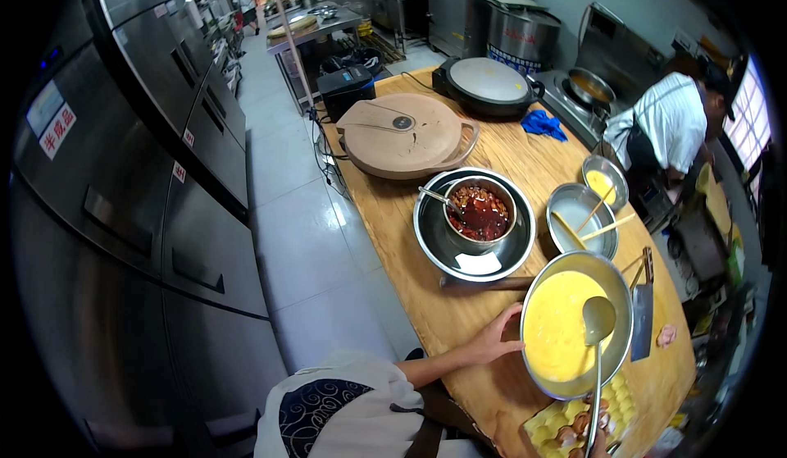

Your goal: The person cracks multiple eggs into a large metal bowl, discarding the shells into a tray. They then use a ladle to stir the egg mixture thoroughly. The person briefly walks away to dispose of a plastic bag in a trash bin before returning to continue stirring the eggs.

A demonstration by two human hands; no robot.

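Note:
A large metal bowl of yellow beaten egg stands tilted in the picture at the table's near end. My left hand holds the left side of this bowl, thumb and fingers spread along its rim. At the bottom edge, my right hand grips the handle of a metal ladle, partly cut off by the frame. The ladle's cup rests over the egg inside the bowl. Beneath the bowl's near side lies a yellow egg tray with broken brown eggshells.
A cleaver lies right of the bowl. Behind are a basin holding a pot of red chilli sauce, a bowl with sticks, a smaller egg bowl and electric griddles. A co-worker bends by the stove.

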